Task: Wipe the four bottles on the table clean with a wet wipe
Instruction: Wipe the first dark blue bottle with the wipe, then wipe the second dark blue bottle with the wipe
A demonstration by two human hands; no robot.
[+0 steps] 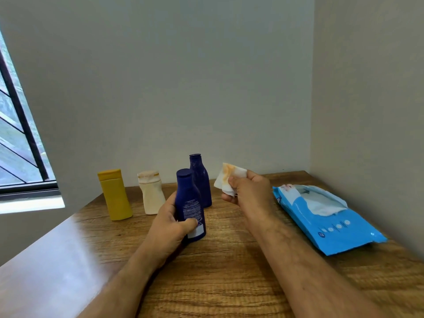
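Wood-grain brown runs across the tabletop, which fits into a corner of pale grey walls, with a dark-framed window off to the left. Both bare forearms reach in from the near edge.

The left hand is wrapped around the lower half of a dark blue bottle, thumb across its printed back label, fingers hidden behind it. That bottle is upright and capped; whether its base rests on the wood or hangs just above it I cannot tell.

The right hand is raised just to the right of the bottle's shoulder, fingers curled, pinching a crumpled white wet wipe. An orange-brown smear shows on the wipe's upper fold. The wipe is close to the held bottle but not touching it.

Right behind the held bottle stands a second dark blue bottle, taller in the view, upright on the wood. To its left stands a cream bottle with a dented body and brownish marks on its cap, and further left a yellow bottle with a flat yellow cap, leaning slightly. These three form a loose row near the back wall.

On the right side lies a blue pack of wipes, flat, its top flap peeled open with a white sheet bunched out of the opening.
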